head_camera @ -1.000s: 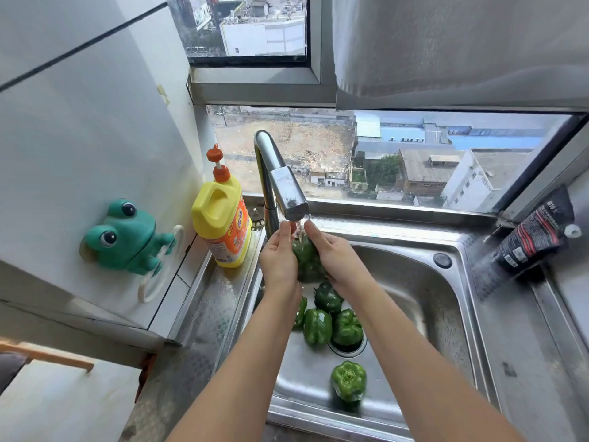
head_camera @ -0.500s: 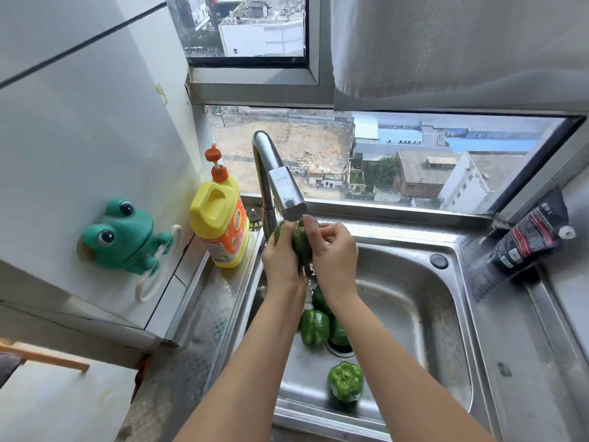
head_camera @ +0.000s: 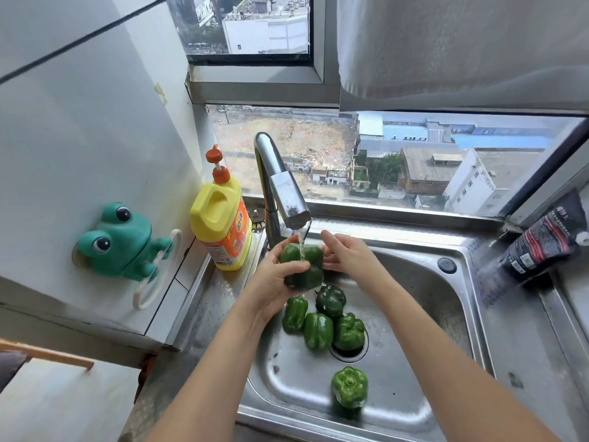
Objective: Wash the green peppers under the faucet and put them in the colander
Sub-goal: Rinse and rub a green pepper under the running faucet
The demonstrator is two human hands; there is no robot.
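Pepper (head_camera: 302,266) sits right under the running faucet (head_camera: 288,199), above the sink (head_camera: 414,314)! Left grip (head_camera: 274,282) curls round it from below; right grip (head_camera: 347,253), fingers straight, touches its side. Five more peppers (head_camera: 318,330) lie in the sink.

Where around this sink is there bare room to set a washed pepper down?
Bare: the right half of the sink basin, between the four clustered peppers and its right wall, and the steel counter from there to the black pouch. Crowded: under the faucet, where the left hand grips a pepper and the right hand touches it, and around the drain.
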